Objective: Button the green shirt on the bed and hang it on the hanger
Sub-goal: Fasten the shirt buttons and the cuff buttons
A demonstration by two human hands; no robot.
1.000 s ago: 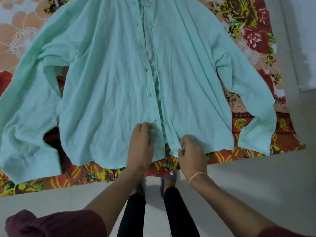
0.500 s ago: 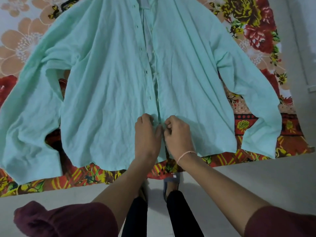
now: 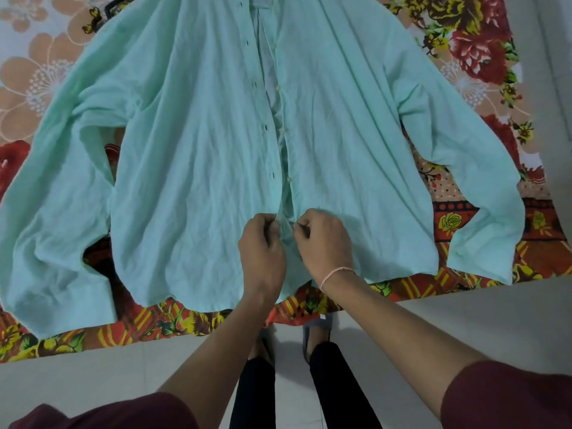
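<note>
Green shirt spread flat, front up, on the floral bedsheet of the bed, sleeves out to both sides, hem towards the near edge. Thin, soft, crumpled cloth: light, limp, likely to slide and bunch, so best taken by the stiffer placket edges near the hem, one edge per hand. Left hand closed, pinching the buttonhole edge; right hand closed, pinching the button edge just beside it. Upper placket open, with dark buttonholes and small buttons apart. No hanger clearly in view. Compared with half a second ago: both hands lifted a little off the cloth, edges raised between the fingers. A second ago: hands apart, right one lower at the hem.
</note>
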